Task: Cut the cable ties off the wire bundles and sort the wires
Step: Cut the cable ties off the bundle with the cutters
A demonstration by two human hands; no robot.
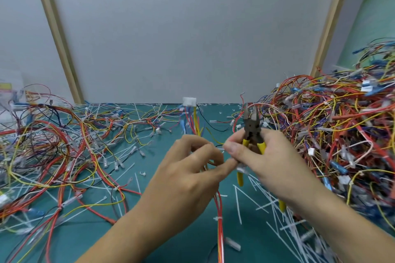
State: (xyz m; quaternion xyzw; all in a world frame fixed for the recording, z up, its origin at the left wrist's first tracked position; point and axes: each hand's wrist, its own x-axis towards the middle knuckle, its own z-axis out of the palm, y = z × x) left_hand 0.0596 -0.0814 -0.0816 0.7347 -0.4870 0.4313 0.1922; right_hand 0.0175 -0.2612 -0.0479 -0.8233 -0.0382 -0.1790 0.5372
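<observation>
Fingers of my left hand pinch the wire bundle just above the worktop while my right hand grips the yellow cutters, jaws up; I'd slide one blade under the tie only, sparing insulation.

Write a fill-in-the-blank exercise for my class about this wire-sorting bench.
1. The right hand grips cutters with ____ handles.
2. The wire bundle in the left hand ends in a ____ connector.
3. The bigger heap of wires lies on the person's ____ side.
Missing words: yellow; white; right.
</observation>
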